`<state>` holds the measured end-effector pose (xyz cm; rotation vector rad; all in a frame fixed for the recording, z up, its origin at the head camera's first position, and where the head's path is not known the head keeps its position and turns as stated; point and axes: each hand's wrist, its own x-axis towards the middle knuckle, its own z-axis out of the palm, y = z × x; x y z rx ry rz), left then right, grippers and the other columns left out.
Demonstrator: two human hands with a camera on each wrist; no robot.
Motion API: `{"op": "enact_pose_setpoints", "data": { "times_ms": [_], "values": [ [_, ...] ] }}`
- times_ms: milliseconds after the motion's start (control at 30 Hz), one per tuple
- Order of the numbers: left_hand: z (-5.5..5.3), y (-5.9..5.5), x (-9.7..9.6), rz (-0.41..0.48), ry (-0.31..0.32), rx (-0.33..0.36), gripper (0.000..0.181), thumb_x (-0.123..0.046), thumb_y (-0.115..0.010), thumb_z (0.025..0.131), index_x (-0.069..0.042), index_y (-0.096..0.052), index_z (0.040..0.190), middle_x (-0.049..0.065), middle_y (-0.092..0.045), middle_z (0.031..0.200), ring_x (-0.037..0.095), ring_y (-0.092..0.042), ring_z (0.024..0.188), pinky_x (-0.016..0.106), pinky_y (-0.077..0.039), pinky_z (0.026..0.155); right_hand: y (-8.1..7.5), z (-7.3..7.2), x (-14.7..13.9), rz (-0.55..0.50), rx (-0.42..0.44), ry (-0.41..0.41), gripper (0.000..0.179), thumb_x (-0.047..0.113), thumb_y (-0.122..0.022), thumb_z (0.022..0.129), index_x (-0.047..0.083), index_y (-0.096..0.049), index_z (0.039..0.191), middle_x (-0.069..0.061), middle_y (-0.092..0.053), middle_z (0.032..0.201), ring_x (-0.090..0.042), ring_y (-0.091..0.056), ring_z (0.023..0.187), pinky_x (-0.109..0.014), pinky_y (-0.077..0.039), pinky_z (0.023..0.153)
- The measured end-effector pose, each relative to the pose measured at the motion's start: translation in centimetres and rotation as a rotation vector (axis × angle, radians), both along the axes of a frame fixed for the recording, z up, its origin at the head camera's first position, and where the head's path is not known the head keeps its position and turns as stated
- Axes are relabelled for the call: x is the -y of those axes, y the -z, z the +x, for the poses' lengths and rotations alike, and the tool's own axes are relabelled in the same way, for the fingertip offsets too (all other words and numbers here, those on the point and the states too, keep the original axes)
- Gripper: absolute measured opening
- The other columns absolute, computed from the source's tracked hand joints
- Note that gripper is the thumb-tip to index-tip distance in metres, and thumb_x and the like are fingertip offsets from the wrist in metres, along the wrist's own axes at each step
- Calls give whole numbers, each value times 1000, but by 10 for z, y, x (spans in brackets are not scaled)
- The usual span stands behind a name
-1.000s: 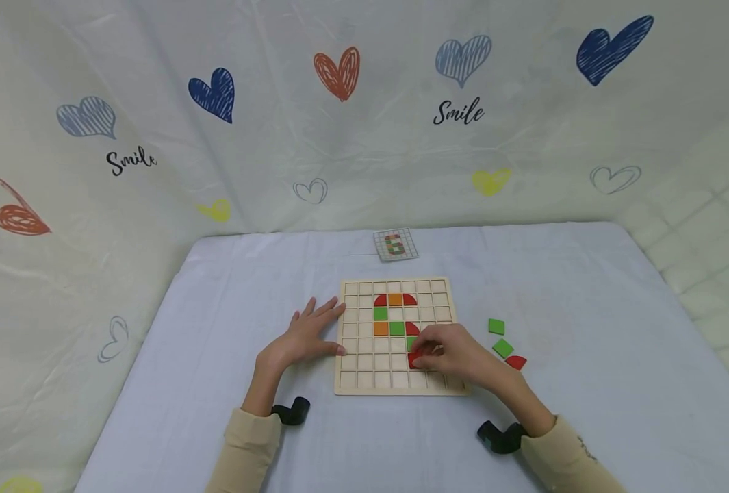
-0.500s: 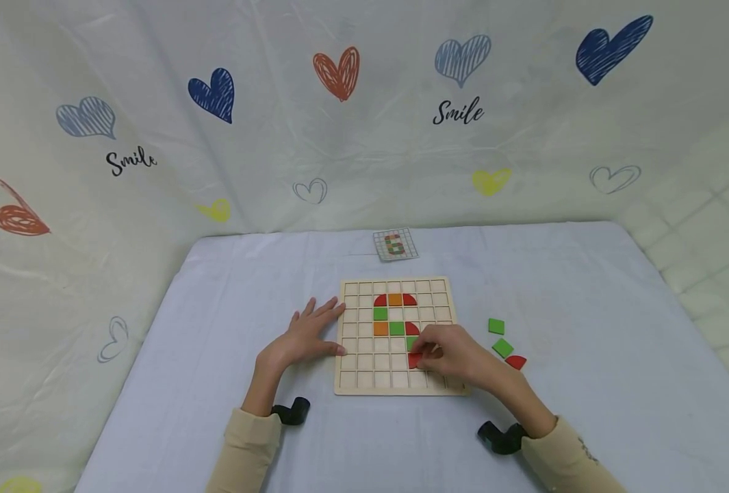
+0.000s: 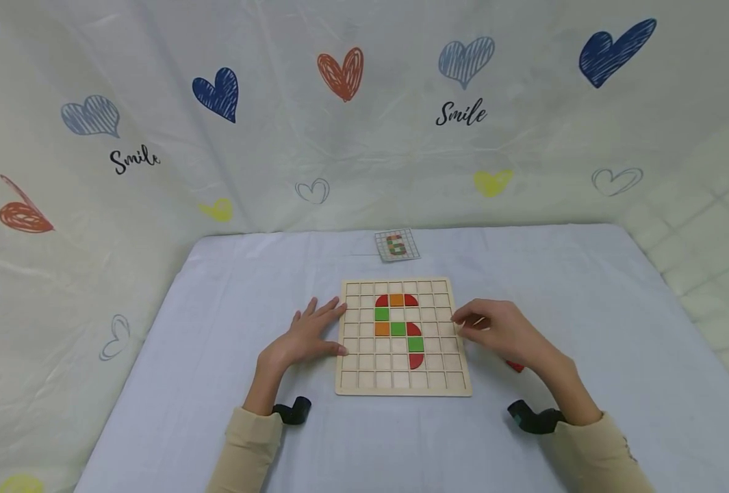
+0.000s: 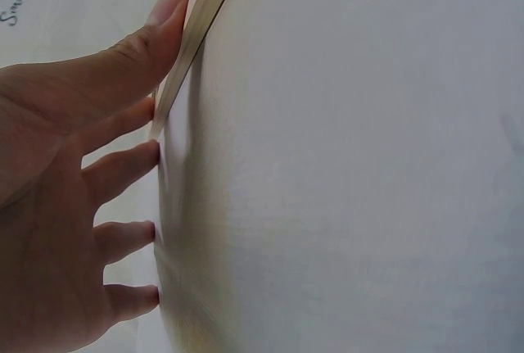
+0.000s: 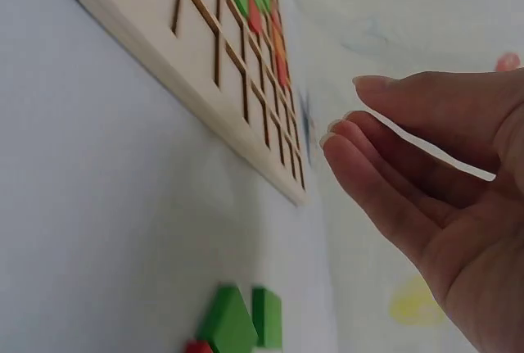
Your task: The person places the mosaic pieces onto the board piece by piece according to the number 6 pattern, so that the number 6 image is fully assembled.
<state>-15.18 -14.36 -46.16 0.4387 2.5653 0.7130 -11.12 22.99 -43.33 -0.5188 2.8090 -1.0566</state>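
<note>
My left hand lies with spread fingers at the left edge of a wooden grid board; in the left wrist view the thumb is at the board's side. Red, orange and green tiles sit in the board's cells, among them a red quarter-round tile under a green square tile. My right hand hovers by the board's right edge, thumb and fingers apart with nothing between them in the right wrist view. Below it there, loose green tiles and a red one lie on the table.
A pattern card with a coloured figure on a grid lies behind the board. The table has a white cloth. A pale curtain printed with hearts hangs behind it. Black wrist camera mounts stick out near both sleeves.
My right hand has let go of the red quarter-round tile, leaving it in its cell, and moved right, off the board's middle. It now hides the loose green tiles in the head view.
</note>
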Motion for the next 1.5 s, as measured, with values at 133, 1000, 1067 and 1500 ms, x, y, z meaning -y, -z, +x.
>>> {"op": "enact_pose_setpoints", "data": {
  "times_ms": [133,1000,1067,1500],
  "values": [
    [1,-2,0,7,3,0,91,-37,-83,86,-22,-35,162,1,-20,173,38,3,160,66,1,125,-3,-3,-19,15,-27,44,20,6,-77,90,5,-75,110,-7,-75,105,-20,-69,92,-31,-61,81],
    [0,0,2,17,3,-6,90,-39,-82,87,-23,-35,162,0,-22,172,38,3,160,66,0,125,17,-12,-53,149,124,144,22,8,-80,86,-1,-72,105,-10,-69,96,-26,-62,88,-39,-57,74],
    [0,0,2,20,4,-5,90,-38,-82,87,-23,-35,162,0,-21,172,38,3,160,66,0,125,18,-12,-53,154,135,146,23,8,-80,86,-1,-71,105,-11,-69,97,-27,-62,89,-41,-57,75],
    [0,-1,2,27,8,-1,90,-37,-82,87,-22,-35,162,1,-22,172,38,3,160,67,0,125,24,-14,-53,194,96,124,21,6,-81,83,-2,-70,99,-10,-65,93,-25,-60,86,-40,-56,76]
  ]
}}
